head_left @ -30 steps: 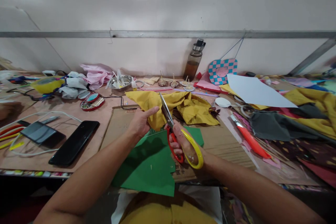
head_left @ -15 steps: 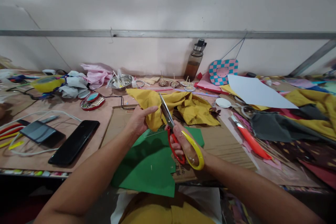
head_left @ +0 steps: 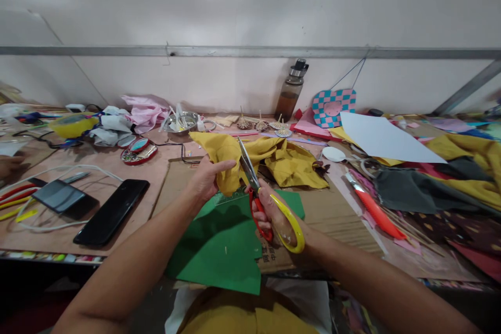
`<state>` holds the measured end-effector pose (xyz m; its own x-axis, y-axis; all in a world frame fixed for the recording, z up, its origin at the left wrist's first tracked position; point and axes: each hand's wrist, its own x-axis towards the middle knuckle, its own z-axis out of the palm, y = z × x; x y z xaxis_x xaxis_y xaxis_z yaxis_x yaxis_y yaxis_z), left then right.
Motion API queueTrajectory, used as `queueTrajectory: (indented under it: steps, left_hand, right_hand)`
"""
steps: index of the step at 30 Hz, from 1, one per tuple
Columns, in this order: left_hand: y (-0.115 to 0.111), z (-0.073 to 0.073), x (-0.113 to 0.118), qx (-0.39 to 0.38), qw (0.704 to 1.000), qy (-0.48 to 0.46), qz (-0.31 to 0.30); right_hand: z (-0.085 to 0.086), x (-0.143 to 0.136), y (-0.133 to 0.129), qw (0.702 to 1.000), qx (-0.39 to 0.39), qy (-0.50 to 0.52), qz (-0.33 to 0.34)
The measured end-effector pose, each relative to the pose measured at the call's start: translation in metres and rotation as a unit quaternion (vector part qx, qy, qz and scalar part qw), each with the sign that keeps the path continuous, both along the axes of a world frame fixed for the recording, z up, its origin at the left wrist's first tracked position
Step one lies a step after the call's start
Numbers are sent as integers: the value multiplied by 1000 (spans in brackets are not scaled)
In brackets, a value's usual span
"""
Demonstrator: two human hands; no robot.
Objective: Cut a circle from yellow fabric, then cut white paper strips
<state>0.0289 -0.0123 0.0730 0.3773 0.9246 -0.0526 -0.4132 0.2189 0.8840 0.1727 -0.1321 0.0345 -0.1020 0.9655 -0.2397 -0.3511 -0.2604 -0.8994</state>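
L hand [head_left: 205, 180] grips the lower-L part of the yellow cloth [head_left: 263, 149] btwn thumb and fingers; thumb on top, remaining fingers mostly hidden under the fabric. R hand [head_left: 270, 209] holds the scissors [head_left: 255, 183], fingers curled round the red handle; exact fit of thumb in the yellow loop is hard to tell. Blades point up and away across the cloth; whether fabric lies btwn them can't be made out. Cloth sits mid-desk, bunched at R, above a cardboard sheet [head_left: 329, 224] w/ printing partly covered by R hand. Green sheet [head_left: 219, 245] extends past the near edge, its far part hidden by L hand, cloth, etc. Clear gridded piece [head_left: 230, 197] is partly covered, outline unclear. Another person's hand [head_left: 10, 166], far L, is cut off by the frame and dim; its grip can't be told.
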Motion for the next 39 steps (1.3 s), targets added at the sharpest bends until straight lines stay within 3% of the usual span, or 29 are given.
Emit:
queueTrajectory:
  steps: [4,39]
  left_hand:
    - [-2,1,0,3,1000,17,-1]
    - [4,9,-5,-2,999,22,-35]
  right_hand:
    - [2,1,-1,999,37,5,19]
    - [9,1,-3,999,12,-31,17]
